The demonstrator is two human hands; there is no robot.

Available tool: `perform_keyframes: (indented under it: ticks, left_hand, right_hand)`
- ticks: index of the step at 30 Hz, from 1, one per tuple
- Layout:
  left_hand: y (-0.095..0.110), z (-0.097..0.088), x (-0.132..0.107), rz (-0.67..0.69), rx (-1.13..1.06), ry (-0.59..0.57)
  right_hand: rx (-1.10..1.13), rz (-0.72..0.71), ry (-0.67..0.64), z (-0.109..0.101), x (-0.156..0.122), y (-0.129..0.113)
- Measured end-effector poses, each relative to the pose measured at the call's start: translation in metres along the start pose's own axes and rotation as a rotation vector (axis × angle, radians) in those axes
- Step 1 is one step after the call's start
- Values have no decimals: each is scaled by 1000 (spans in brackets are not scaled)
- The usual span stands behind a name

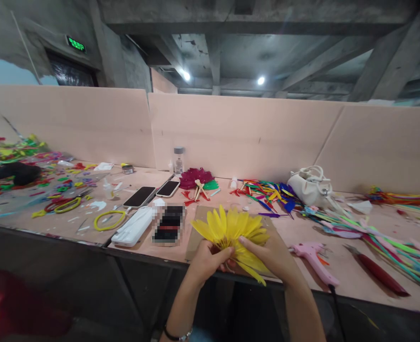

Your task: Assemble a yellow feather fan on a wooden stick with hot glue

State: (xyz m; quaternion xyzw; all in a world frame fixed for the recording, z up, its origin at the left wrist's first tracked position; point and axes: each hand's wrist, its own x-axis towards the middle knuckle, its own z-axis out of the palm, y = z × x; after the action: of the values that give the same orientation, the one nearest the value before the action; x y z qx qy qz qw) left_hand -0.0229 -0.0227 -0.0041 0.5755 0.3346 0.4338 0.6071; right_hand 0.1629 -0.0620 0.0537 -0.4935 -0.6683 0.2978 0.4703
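Both my hands are on a fan-shaped flower of yellow feathers (231,225), held over the table's front edge. My left hand (207,263) pinches its base, where the thin stems gather, with the thumb across them. From the right side, my right hand (276,256) grips the feathers, its thumb lying on top and its other fingers hidden behind. A few feathers hang down between the hands. Under the flower lies a brown cardboard sheet (196,235). A pink hot glue gun (313,260) rests to the right of my right hand, beside a pair of pliers-like cutters with red handles (381,273).
Left of the flower lie a white power bank (134,225), phones (139,196), a yellow ring (109,220) and scissors (67,204). Behind it are a dark red feather flower (195,176), loose coloured feathers (267,192) and a white handbag (308,186). Coloured stems (381,240) spread at right.
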Motion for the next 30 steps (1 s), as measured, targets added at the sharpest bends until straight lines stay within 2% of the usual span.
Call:
perform_keyframes:
  ticks: [6, 13, 23, 30]
  left_hand:
    - [5, 4, -3, 17, -33, 33]
    - [8, 5, -5, 25, -46, 30]
    - [15, 7, -10, -12, -62, 35]
    - [14, 6, -9, -27, -66, 25]
  right_hand:
    - [-57, -23, 11, 0, 1, 0]
    - [74, 1, -19, 3, 0, -3]
    - [115, 47, 60, 9, 0, -13]
    - [111, 78, 62, 11, 0, -7]
